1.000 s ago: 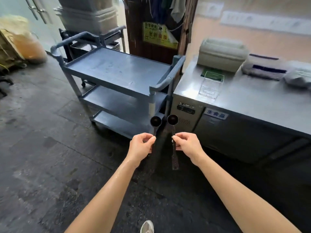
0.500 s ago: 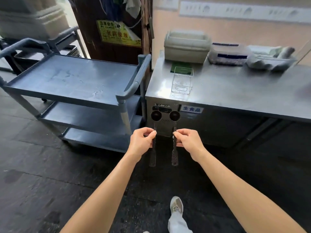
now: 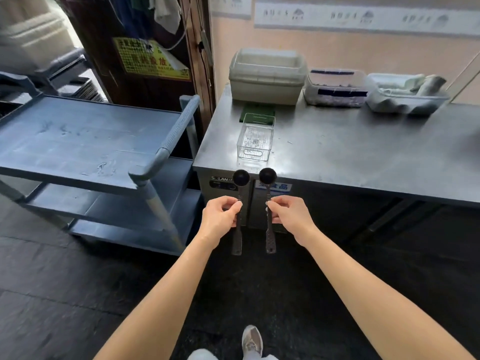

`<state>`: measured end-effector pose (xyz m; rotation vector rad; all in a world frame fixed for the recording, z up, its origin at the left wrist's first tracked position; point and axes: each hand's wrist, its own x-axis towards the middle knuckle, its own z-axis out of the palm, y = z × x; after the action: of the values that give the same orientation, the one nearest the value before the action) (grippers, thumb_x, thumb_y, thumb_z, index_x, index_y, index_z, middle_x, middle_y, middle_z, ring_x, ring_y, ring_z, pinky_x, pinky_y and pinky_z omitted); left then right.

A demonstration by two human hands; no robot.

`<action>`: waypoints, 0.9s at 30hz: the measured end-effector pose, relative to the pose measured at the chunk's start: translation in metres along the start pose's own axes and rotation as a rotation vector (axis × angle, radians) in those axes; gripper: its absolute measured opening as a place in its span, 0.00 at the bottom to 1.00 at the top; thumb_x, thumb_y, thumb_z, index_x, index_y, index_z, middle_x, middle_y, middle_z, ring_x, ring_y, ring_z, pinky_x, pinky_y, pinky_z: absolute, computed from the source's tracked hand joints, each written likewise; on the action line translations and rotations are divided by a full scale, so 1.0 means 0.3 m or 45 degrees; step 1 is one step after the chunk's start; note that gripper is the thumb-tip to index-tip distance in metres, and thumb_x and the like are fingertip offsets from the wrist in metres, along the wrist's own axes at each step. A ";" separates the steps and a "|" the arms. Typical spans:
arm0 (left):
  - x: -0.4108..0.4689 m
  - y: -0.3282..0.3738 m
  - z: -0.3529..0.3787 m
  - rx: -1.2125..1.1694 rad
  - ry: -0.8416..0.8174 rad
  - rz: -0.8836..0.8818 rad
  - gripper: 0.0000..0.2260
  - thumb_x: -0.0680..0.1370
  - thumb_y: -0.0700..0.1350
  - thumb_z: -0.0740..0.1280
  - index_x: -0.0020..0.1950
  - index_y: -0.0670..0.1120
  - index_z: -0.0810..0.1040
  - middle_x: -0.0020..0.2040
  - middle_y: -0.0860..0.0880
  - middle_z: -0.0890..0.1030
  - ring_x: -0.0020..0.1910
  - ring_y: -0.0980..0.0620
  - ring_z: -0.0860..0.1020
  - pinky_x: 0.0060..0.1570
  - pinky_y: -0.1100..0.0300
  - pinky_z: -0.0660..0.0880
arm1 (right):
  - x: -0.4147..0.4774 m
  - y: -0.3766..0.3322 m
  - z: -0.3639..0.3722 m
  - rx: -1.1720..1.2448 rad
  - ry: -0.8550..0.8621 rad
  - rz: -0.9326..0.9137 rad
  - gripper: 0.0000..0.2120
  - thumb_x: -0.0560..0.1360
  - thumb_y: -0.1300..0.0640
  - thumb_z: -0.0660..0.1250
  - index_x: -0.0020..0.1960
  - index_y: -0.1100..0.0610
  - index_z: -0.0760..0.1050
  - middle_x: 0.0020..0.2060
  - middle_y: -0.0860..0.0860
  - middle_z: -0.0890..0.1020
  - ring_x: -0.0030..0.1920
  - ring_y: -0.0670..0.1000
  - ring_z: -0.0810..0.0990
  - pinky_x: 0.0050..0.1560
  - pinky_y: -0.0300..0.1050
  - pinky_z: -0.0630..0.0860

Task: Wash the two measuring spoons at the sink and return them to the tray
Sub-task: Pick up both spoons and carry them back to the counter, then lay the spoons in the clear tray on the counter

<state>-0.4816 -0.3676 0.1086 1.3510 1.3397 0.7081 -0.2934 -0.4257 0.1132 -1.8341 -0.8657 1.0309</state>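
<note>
Two black measuring spoons are held upright in front of me, bowls up. My left hand pinches the handle of the left spoon. My right hand pinches the handle of the right spoon. Both spoons hang in the air just before the front edge of a steel counter. A small clear plastic tray stands on the counter right behind the spoon bowls. No sink is in view.
A grey three-shelf cart stands left of the counter. Along the counter's back edge sit a lidded beige bin, a clear box and a tub of cloths. The dark floor looks wet; my shoe shows below.
My view has swung right and closer to the steel counter. The cart slid left in view. Both hands kept hold of the spoons, now in front of the clear tray.
</note>
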 end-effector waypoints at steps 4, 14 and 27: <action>0.090 0.044 0.065 0.010 -0.011 -0.001 0.05 0.79 0.48 0.70 0.54 0.52 0.83 0.45 0.54 0.86 0.42 0.54 0.86 0.37 0.65 0.81 | 0.103 -0.009 -0.046 0.026 0.001 0.006 0.10 0.79 0.55 0.70 0.59 0.55 0.82 0.50 0.52 0.86 0.50 0.50 0.86 0.55 0.49 0.85; 0.425 0.108 0.134 0.031 -0.083 -0.013 0.07 0.79 0.48 0.70 0.56 0.50 0.83 0.47 0.52 0.86 0.42 0.55 0.86 0.35 0.66 0.80 | 0.401 -0.052 -0.060 0.076 0.027 0.035 0.04 0.79 0.56 0.70 0.51 0.52 0.83 0.44 0.50 0.87 0.44 0.47 0.87 0.43 0.39 0.83; 1.008 0.210 0.078 0.034 -0.241 -0.068 0.06 0.79 0.47 0.70 0.53 0.47 0.83 0.50 0.49 0.85 0.43 0.43 0.86 0.44 0.52 0.85 | 0.874 -0.216 0.044 0.207 0.132 0.127 0.05 0.78 0.57 0.71 0.49 0.58 0.84 0.41 0.52 0.86 0.41 0.50 0.86 0.46 0.44 0.85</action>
<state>-0.3804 -0.0759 0.0833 1.3631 1.2324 0.5142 -0.2046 -0.1718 0.0857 -1.7899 -0.6159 1.0274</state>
